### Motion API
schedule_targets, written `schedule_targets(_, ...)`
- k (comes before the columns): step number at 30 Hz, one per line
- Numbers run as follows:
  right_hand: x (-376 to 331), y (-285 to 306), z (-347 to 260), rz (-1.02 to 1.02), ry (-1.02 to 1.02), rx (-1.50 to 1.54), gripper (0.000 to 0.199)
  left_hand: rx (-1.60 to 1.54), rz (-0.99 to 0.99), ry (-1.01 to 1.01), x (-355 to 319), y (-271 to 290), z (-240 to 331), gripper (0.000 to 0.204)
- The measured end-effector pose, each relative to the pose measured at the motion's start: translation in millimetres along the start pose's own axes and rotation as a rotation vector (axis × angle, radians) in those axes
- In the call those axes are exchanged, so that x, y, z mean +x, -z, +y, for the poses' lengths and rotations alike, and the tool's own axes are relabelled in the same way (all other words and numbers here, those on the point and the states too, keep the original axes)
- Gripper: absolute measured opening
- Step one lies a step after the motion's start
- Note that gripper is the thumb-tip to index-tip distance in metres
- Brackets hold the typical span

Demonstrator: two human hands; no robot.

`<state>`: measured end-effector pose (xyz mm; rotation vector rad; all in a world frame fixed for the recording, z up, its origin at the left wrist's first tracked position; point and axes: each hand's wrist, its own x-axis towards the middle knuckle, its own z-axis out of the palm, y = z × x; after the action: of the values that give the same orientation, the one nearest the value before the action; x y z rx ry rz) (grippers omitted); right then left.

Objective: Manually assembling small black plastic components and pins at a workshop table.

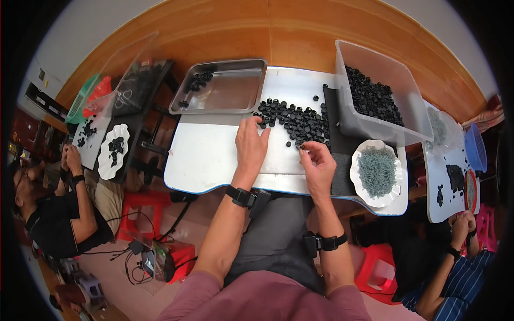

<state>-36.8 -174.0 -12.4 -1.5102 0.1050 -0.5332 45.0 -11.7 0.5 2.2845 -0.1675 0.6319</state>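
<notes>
Black caps (297, 120): loose heap on the white table (209, 158), spread between the two hands and the tub; small, round, plastic by the look.
Left hand (250, 143): palm down, fingers half spread, fingertips touching the near left edge of the heap; holds nothing that can be seen.
Right hand (317, 163): thumb and forefinger pinched together at the heap's near edge; grip nearly closed, seemingly on one cap, too small to confirm.
Tub (412, 109): clear plastic, right of the heap, holds many more black caps.
Tray (235, 88): steel, beyond the left hand, a few caps in its far corner.
Plate (360, 171): white, scalloped, just right of the right hand, full of small grey-green parts.
Handling, judged: caps look light, stiff and smooth; likely to roll or skid if pushed; best pinched across the rim, one at a time.
Others: co-workers seated at left and right, at their own tables.
</notes>
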Motion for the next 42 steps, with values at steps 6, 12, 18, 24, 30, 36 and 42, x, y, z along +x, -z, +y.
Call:
schedule_targets(6,-1.7,0.9,-0.6,-0.019,0.020,-0.032,0.018,-0.030,-0.054,0.007,2.0,-0.3,-9.0,0.016)
schedule_targets(12,-2.5,1.1,-1.8,-0.010,-0.006,0.036,0.018,-0.036,-0.183,-0.093,-4.8,12.9,-4.4,0.009)
schedule_targets(18,-1.2,-0.4,-4.9,-0.041,-0.018,-0.005,0.019,-0.118,-0.401,-0.210,-11.6,35.1,-3.9,0.023)
schedule_targets(24,-1.0,-0.7,-0.4,-0.043,-0.016,-0.024,0.019,-0.125,-0.277,-0.157,-17.4,29.1,-1.6,0.032)
schedule_targets(30,-1.3,-0.7,-1.7,-0.027,-0.024,-0.027,0.018,-0.062,-0.227,-0.218,-20.6,22.7,0.3,0.030)
schedule_targets(36,-0.9,-1.3,1.8,-0.018,-0.016,-0.015,0.018,-0.604,-0.392,0.073,-28.7,14.1,15.6,0.026)
schedule_targets(42,0.4,-3.1,0.6,-0.043,0.004,-0.095,0.018,-0.767,-0.402,0.148,-33.1,6.3,9.0,0.028)
